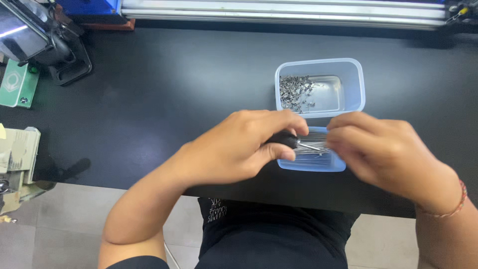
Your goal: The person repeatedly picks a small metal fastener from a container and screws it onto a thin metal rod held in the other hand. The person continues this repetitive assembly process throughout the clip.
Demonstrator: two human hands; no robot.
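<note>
The left hand (pixel 239 147) has its grip closed around a black tool (pixel 283 138) whose thin metal tip points right, over a shallow blue tray (pixel 311 164) of long pins at the near edge of the black worktop (pixel 164 94). The right hand (pixel 386 149) hovers at the tip, fingers pinched; what they hold is too blurred to tell. Just behind the tray stands a clear tub (pixel 319 87) of small metal pieces.

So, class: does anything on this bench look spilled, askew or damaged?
Nothing stands out. The small metal bits sit inside the clear tub, the pins in the blue tray, and both hands work over it.
</note>
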